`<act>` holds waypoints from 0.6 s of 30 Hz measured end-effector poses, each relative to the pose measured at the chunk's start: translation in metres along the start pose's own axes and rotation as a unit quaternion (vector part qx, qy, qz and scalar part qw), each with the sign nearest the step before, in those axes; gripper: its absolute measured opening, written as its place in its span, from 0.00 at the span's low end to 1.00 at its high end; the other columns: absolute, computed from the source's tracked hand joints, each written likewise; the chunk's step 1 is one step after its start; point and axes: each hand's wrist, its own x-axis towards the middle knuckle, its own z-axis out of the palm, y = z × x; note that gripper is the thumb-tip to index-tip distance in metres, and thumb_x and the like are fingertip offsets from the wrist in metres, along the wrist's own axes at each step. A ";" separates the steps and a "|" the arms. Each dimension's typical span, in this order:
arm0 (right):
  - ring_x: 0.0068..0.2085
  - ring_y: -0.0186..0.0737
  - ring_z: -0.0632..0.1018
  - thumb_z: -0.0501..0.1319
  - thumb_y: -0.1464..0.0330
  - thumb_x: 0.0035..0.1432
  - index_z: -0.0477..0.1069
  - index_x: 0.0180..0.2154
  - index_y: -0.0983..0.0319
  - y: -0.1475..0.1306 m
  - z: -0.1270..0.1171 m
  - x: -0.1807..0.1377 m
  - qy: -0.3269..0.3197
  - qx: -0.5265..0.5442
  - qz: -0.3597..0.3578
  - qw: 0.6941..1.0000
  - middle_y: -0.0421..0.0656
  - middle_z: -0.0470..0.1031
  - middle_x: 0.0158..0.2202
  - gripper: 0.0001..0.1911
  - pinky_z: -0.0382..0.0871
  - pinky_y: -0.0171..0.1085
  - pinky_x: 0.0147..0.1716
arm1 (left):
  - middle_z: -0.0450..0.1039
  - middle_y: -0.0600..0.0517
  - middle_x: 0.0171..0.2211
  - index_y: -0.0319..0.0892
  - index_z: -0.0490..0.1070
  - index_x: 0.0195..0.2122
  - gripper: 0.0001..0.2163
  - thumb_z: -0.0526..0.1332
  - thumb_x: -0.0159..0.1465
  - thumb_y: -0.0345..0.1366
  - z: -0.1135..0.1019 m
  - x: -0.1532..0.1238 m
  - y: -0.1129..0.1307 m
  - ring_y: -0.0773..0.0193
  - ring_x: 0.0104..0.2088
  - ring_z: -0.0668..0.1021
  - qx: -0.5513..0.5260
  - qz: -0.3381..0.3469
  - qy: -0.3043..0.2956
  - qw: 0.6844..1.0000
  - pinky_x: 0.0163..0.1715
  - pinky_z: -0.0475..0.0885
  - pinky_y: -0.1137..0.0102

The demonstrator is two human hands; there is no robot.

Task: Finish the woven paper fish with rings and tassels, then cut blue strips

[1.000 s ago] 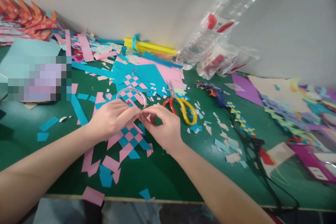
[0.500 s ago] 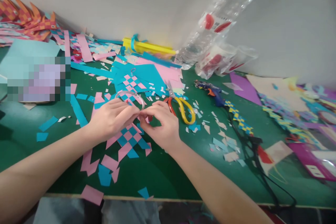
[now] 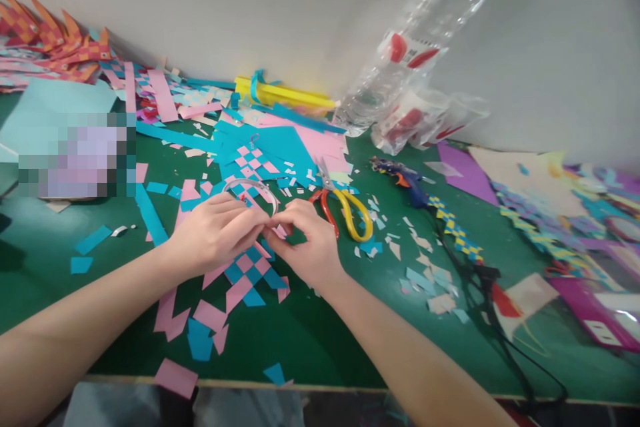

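fingertips of left hand and right hand are held together over pink-and-blue woven paper; what's gripped is hidden, can't tell. right side is bounded by scissors; green tabletop is exposed down to front edge.

The woven strips look like matt, smooth paper, and so do the loose offcuts. The ring has a shiny, smooth face. The scissors pair bright metal blades with glossy plastic handles. Clear, shiny plastic forms the bottle. The tabletop is smooth with a soft sheen; the wall looks matt.
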 end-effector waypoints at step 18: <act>0.28 0.34 0.69 0.61 0.73 0.59 0.70 0.38 0.53 -0.002 -0.005 -0.008 -0.008 -0.089 -0.157 0.984 0.34 0.68 0.24 0.09 0.64 0.43 0.45 | 0.76 0.49 0.45 0.43 0.57 0.58 0.18 0.55 0.68 0.34 -0.021 -0.017 -0.059 0.54 0.49 0.75 0.122 -0.265 0.063 0.954 0.54 0.62 0.48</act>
